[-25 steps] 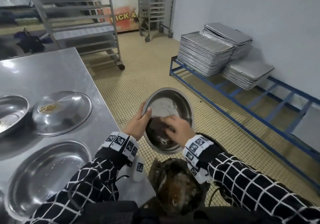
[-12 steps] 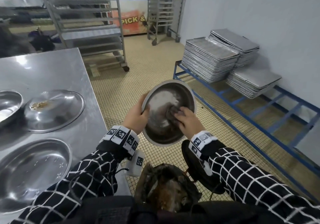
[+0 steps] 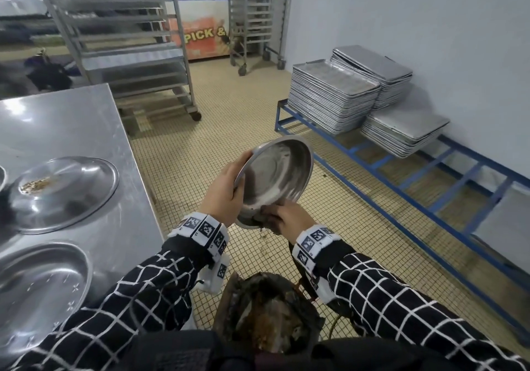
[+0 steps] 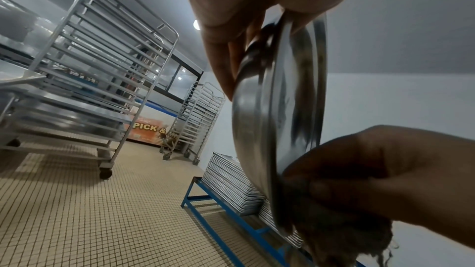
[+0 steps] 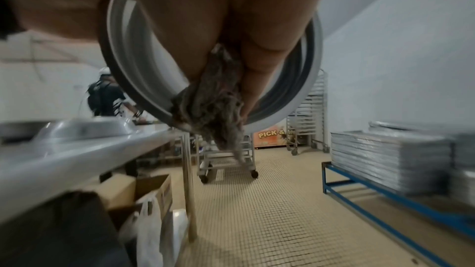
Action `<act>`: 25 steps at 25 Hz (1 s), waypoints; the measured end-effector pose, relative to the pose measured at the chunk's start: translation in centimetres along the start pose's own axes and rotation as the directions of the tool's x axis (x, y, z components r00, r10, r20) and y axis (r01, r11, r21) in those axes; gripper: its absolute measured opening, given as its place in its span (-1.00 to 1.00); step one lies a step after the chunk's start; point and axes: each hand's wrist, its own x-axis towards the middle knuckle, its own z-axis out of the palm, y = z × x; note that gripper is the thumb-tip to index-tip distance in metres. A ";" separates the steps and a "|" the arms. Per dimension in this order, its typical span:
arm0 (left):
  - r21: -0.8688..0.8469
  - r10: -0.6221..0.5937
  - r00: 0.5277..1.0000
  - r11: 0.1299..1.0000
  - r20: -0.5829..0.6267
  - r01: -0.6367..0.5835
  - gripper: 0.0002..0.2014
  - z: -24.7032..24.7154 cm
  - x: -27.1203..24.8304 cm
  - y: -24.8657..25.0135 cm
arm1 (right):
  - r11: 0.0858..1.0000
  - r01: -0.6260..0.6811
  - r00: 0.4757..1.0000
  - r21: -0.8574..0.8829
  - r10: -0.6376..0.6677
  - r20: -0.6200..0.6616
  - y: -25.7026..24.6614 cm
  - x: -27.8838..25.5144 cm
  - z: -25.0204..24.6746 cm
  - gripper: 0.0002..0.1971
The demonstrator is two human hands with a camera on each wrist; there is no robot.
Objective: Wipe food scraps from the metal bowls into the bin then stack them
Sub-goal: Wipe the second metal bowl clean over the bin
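Centre frame, left hand (image 3: 222, 191) grips the tilted metal bowl (image 3: 276, 174) by its rim; right hand (image 3: 289, 217) fingers bunch a dirty cloth (image 5: 213, 109) at its lower edge, above the bin (image 3: 266, 313) at bottom centre. Best to sweep downward, bowl held over bin.

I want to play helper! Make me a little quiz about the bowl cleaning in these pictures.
1. True or false: the left hand grips the tilted bowl by its rim.
2. What does the right hand hold against the bowl? A sponge, B rag, C spoon.
3. Fill in: the bin sits ____ the bowl.

Key: 1 true; 2 B; 3 below.
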 end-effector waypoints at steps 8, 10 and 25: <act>-0.251 -0.038 0.999 0.967 0.005 0.038 -0.60 -0.4 0.2 0.7 | 0.881 0.083 0.802 0.465 0.218 -0.556 -1.1 1.6 -4.2 -0.76; -0.301 -0.019 1.000 0.953 0.002 0.019 -0.60 -0.6 0.2 1.1 | 0.937 0.106 0.848 0.332 0.089 -0.523 -0.9 1.6 -3.9 -0.78; -0.275 -0.033 0.987 0.961 -0.156 -0.012 -0.55 -1.2 0.2 -0.3 | 0.994 0.096 0.987 0.060 -0.087 -0.138 -0.6 -0.1 -2.7 -0.75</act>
